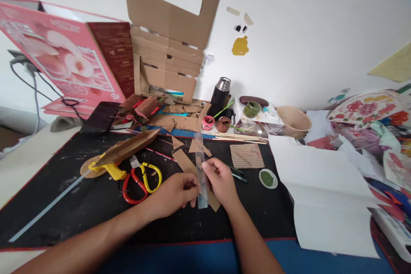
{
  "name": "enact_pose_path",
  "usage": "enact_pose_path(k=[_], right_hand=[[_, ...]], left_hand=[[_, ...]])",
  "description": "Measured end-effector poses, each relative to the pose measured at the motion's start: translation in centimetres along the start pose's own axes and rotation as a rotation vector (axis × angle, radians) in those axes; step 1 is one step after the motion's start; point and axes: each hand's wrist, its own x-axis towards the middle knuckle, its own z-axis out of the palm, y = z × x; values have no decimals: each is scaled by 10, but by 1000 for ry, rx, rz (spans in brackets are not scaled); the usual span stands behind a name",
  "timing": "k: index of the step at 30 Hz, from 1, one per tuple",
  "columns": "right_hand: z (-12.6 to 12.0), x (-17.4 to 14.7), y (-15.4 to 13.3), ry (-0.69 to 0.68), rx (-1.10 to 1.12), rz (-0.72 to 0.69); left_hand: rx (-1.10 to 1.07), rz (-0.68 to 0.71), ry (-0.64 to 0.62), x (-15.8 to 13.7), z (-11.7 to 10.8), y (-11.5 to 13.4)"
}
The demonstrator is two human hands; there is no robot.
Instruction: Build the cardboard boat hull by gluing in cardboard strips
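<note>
Above the black mat, a clear plastic ruler [203, 201] stands lengthwise between my two hands. My right hand [221, 180] grips its right side, the thumb pressed on its face. At the opposite edge, my left hand [178, 192] has thumb and curled fingers closed on the ruler. Beneath it lies a brown cardboard strip [183, 162], partly covered by the ruler and my hands. A dark utility knife [238, 174] rests just beyond my right hand. Scissors [136, 187] with red and yellow handles lie left of my left hand.
A yellow glue gun [112, 170] with a long glue stick lies left, beside a folded cardboard piece [128, 149]. Corrugated cardboard [246, 156] and a lid of green paint [268, 178] are right. Paint jars [223, 124] and a black flask [220, 96] stand behind; white paper [327, 197] covers the right.
</note>
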Motion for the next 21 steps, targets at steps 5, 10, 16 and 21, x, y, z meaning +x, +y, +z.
enact_pose_path(k=[5, 10, 16, 21], right_hand=[[1, 0, 1, -17, 68, 8], [0, 0, -1, -4, 138, 60], [0, -2, -3, 15, 224, 98], [2, -3, -1, -23, 220, 104]], left_hand=[[97, 10, -17, -15, -9, 5], [86, 0, -100, -29, -27, 9], [-97, 6, 130, -28, -59, 5], [-149, 25, 243, -29, -68, 3]])
